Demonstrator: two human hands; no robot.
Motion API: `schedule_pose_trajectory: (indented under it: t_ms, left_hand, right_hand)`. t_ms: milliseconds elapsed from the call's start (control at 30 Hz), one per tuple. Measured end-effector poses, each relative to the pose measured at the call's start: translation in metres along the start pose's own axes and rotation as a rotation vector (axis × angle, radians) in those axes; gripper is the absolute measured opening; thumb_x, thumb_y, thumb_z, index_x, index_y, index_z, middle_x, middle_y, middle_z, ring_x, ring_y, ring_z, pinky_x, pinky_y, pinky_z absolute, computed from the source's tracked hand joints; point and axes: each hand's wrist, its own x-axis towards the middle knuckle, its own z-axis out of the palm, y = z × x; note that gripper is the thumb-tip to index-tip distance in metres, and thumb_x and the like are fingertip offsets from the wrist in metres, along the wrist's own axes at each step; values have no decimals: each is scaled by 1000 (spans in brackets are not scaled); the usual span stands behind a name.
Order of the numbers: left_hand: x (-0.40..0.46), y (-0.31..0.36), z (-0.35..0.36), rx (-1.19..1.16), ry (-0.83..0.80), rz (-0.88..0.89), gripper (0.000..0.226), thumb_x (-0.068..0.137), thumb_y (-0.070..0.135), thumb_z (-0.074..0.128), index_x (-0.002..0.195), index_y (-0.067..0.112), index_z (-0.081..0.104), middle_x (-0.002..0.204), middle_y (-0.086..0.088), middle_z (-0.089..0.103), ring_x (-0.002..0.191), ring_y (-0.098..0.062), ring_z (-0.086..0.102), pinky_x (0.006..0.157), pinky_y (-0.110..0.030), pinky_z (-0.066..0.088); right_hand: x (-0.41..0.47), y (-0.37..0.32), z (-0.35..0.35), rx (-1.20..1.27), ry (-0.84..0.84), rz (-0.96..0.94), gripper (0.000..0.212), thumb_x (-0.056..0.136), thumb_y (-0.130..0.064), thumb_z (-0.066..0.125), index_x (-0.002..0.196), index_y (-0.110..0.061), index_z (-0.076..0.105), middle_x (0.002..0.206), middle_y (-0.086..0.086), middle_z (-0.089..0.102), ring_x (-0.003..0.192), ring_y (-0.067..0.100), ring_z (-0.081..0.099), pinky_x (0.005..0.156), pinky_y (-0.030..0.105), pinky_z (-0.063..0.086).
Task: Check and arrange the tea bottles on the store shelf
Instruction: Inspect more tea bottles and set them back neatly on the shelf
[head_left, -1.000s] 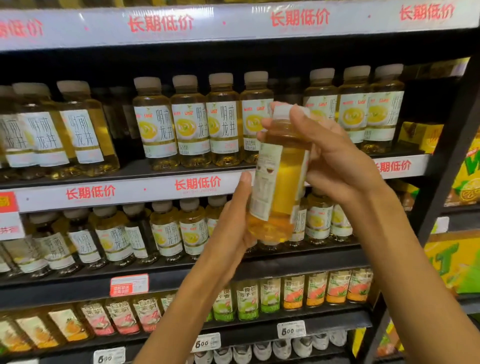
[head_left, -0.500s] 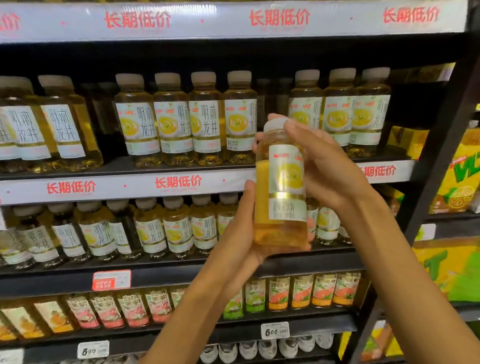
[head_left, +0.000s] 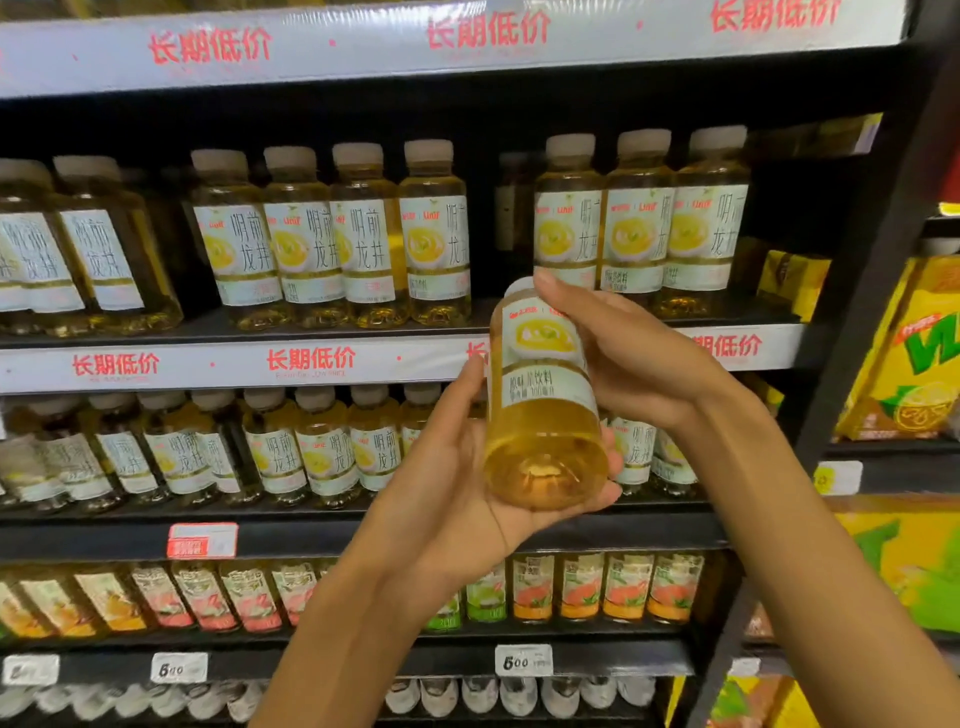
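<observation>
Bottle in hand: I hold one tea bottle (head_left: 540, 410) tilted, base toward me, off the shelf.
Left hand (head_left: 457, 499): fingers curled under its base.
Right hand (head_left: 628, 358): fingers wrapped round its top.
Done: label check under way.
Left: return bottle to the gap (head_left: 501, 228) at 12 o'clock in the upper row (head_left: 332, 234).

Bottle (head_left: 543, 415): clear glossy plastic, amber liquid shows through; label smooth, slightly shiny. Caps (head_left: 428, 154) on shelf bottles: matt, pale plastic. Shelf (head_left: 649, 535): dark, matt, looks like metal. Price strip (head_left: 311, 361): glossy plastic cover, reflects light. Yellow cartons (head_left: 904, 358): printed cardboard, smooth.
</observation>
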Motion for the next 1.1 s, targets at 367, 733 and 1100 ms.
schedule_pose_trajectory:
  t_ms: [367,733,1100]
  left_hand:
    - [5,-19,21,-313,32,61,76,70,29,80,130,-8,51,104,-24,62,81,-33,68,67,-41,59]
    - [11,-11,-10,948,364,346,51,70,41,76,117,34,58,109,15,71,103,-2,65,82,-16,52]
    - [24,10,-27,1170,417,681,67,74,2,77,130,22,45,120,6,61,106,2,60,78,-8,47]
  right_hand:
    - [-5,16,-18,-27,18,-24,32,90,-39,58,97,-10,67,94,12,66,97,29,57,95,45,39]
    - [-6,-11,-7,-239,3,-480,56,81,-15,67,133,-19,47,128,2,62,118,17,58,95,31,49]
    - [-19,-11,-6,-397,-248,-560,76,71,2,72,138,-20,43,139,5,52,130,23,47,97,31,46]
